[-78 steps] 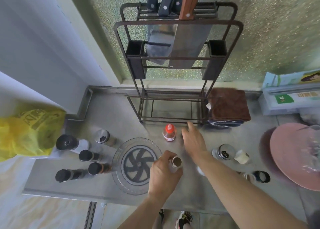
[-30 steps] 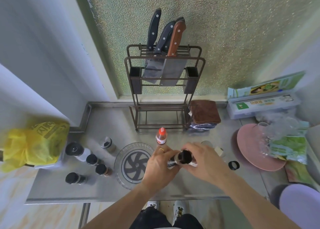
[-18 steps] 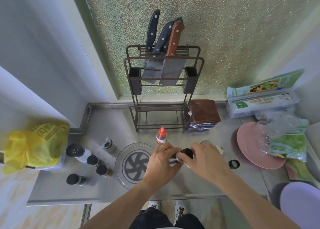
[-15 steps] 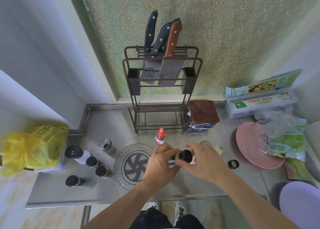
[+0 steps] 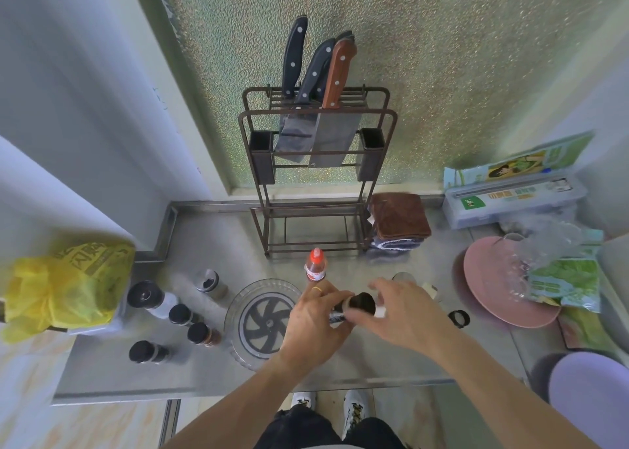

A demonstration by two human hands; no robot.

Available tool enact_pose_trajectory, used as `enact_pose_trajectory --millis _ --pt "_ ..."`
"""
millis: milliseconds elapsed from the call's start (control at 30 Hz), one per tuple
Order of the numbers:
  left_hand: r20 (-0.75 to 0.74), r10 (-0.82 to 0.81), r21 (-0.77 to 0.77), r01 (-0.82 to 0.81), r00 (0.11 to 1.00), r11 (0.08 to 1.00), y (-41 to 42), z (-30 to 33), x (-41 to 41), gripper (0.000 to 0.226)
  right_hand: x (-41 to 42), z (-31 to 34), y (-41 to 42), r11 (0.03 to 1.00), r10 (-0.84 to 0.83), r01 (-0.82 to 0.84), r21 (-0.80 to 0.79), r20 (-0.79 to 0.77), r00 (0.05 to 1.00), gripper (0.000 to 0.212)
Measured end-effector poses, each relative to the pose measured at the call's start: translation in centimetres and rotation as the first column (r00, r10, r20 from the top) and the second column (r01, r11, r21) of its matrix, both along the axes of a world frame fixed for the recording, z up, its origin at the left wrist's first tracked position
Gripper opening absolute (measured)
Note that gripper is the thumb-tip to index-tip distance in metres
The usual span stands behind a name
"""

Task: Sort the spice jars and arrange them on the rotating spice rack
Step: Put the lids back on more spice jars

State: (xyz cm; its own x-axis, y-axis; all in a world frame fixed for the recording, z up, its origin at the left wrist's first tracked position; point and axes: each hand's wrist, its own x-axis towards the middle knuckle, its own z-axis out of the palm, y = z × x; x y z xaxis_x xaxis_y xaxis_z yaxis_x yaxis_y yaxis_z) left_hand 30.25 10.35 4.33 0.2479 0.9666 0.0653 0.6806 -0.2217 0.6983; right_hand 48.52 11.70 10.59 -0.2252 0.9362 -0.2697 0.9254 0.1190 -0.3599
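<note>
My left hand [image 5: 315, 326] grips the body of a small spice jar [image 5: 359, 305] with a black cap, held above the counter just right of the clear rotating spice rack [image 5: 235, 312]. My right hand [image 5: 405, 316] has its fingers on the jar's cap. The rack holds no jars. Several black-capped jars stand left of it: a large one [image 5: 146, 293], two small ones [image 5: 180, 314] [image 5: 200, 334] and one nearer the front [image 5: 143, 351]. A silver-lidded shaker [image 5: 209, 280] stands behind them. A red-capped bottle [image 5: 315, 265] stands behind the rack.
A metal knife rack [image 5: 316, 176] with knives stands at the back. Folded brown cloths [image 5: 400, 217] lie to its right. A pink plate [image 5: 490, 285], plastic bags, a loose black cap [image 5: 458, 318] and a wrap box [image 5: 510, 200] are at the right. A yellow bag [image 5: 61, 288] sits left.
My right hand came from the counter onto the jar's cap and has shifted around it. The left hand keeps holding the jar. The camera view has pulled back.
</note>
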Motion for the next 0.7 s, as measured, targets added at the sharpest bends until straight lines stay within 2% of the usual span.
enact_pose_trajectory --millis 33,67,100,133,167,200,233,300,333,367,400,467,567,633,700 --pt "0.0 0.006 -0.004 -0.006 1.0 1.0 0.0 -0.1 0.0 0.031 -0.1 0.2 0.0 0.999 0.006 -0.008 -0.031 -0.074 0.997 0.057" --pt "-0.001 0.011 -0.004 -0.011 1.0 1.0 0.0 -0.1 -0.1 0.031 0.0 -0.3 -0.1 0.998 0.056 -0.056 0.007 -0.13 0.99 0.05" --pt "-0.001 0.014 -0.004 -0.014 1.0 1.0 0.0 -0.1 -0.1 0.031 -0.3 0.3 -0.1 0.997 0.072 -0.072 0.009 -0.059 0.996 0.039" --pt "-0.001 0.016 -0.003 -0.016 1.0 1.0 0.0 -0.2 -0.1 0.03 -0.3 -0.1 0.1 0.998 0.062 -0.061 0.033 -0.017 0.998 0.044" --pt "-0.006 0.015 -0.003 -0.015 1.0 1.0 0.0 -0.2 -0.2 0.03 -0.5 0.2 0.2 0.997 0.063 -0.065 0.035 0.075 0.995 0.067" --pt "-0.013 0.015 -0.004 -0.015 1.0 1.0 0.0 -0.2 -0.2 0.03 -0.3 -0.2 0.2 0.995 0.075 -0.08 0.053 0.094 0.993 0.082" --pt "-0.015 0.017 -0.004 -0.017 1.0 1.0 0.0 -0.2 -0.2 0.03 -0.4 0.1 0.2 0.998 0.061 -0.062 0.005 0.079 0.995 0.078" --pt "-0.01 0.022 0.001 -0.022 1.0 1.0 0.0 -0.3 -0.3 0.03 -0.4 0.2 0.2 0.997 0.067 -0.07 -0.038 -0.079 0.995 0.059" --pt "-0.012 0.018 0.007 -0.017 1.0 1.0 0.0 -0.3 -0.3 0.029 -0.4 -0.3 0.1 0.994 0.112 -0.113 0.002 -0.122 0.986 0.051" --pt "-0.017 0.005 0.01 -0.005 1.0 1.0 -0.1 -0.4 -0.3 0.028 -0.8 0.1 0.0 0.995 0.103 -0.103 0.014 -0.057 0.993 0.038" --pt "-0.023 -0.01 0.011 0.01 1.0 1.0 -0.2 -0.5 -0.3 0.026 -0.9 -0.2 0.1 0.997 0.064 -0.064 0.045 -0.014 0.998 0.034" --pt "-0.031 -0.025 0.008 0.025 0.999 1.0 -0.5 -0.7 -0.2 0.026 -1.2 -0.2 0.3 0.996 0.01 -0.015 0.093 0.05 0.999 0.05" --pt "0.0 -0.006 0.001 0.006 1.0 1.0 -0.6 -0.8 -0.2 0.031 -1.1 0.2 0.4 0.996 0.079 -0.08 -0.039 -0.047 0.996 0.052" --pt "0.002 0.003 0.006 -0.003 1.0 1.0 -0.6 -0.9 -0.2 0.031 -1.3 -0.3 0.0 0.996 0.078 -0.08 -0.031 -0.043 0.996 0.043" --pt "-0.005 0.009 0.01 -0.009 1.0 1.0 -0.6 -1.3 -0.3 0.031 -1.8 -1.2 -0.4 1.0 -0.008 0.008 0.021 -0.039 0.999 0.035"
